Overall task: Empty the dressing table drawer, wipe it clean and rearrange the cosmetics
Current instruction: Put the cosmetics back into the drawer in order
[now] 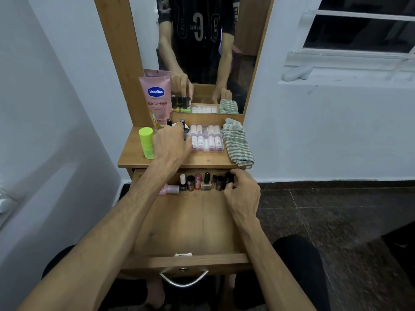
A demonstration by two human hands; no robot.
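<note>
The wooden drawer (186, 225) stands pulled out, its floor mostly bare. A row of small nail-polish bottles (197, 182) lines its back edge, and a pink bottle (171, 189) lies on its side at the left. My right hand (241, 191) grips a black bottle (229, 178) at the right end of that row. My left hand (171, 141) reaches over the tabletop (132, 157), fingers closed on dark-capped bottles (183, 125) near the mirror. A clear box of small tubes (206, 138) and a green-striped cloth (238, 142) lie to the right.
A pink Vaseline tube (156, 97) and a lime-green bottle (146, 142) stand at the tabletop's left. The mirror (197, 52) behind reflects a person's arms. White walls flank the table; dark tiled floor lies to the right. The drawer handle (184, 279) faces me.
</note>
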